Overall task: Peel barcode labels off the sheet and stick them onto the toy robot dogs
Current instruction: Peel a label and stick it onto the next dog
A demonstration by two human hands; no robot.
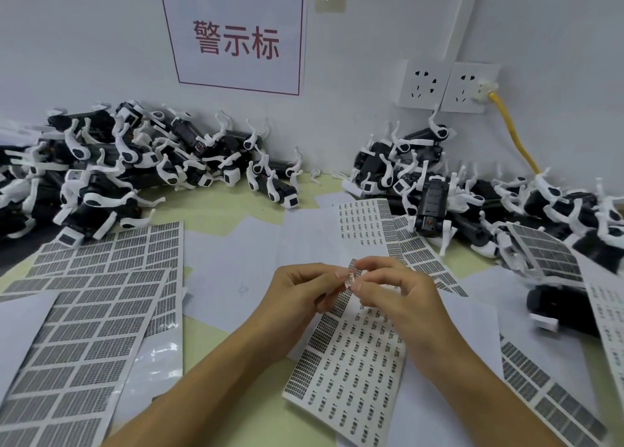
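**Barcode label pinched between both hands, dogs lying beyond your fingertips**

Barcode label (351, 280) sits at the meeting point of your two hands, a small pale strip raised just above the sheet (351, 365) it appears to come from. Starting on your left: your left hand (300, 291) comes in with thumb and forefinger closed toward the label's left edge, the other fingers curled loosely under. The contact looks like a pinch, though blur hides exactly how much of the strip it grips. Your right hand (398, 294) meets it from the other side, thumb and forefinger closed on the label's right edge, the remaining fingers fanned and lifted off the sheet. The label's long axis seems to run roughly up and away from you, between the two sets of fingertips.

The relation to mind is ahead and to the right of your fingers: the nearest toy robot dog (434, 206) lies belly-up beyond your right fingertips, its body pointing toward you. Your right hand is the nearer one to it. A larger left pile of dogs (135, 169) lies well apart, beyond and left of your left hand.
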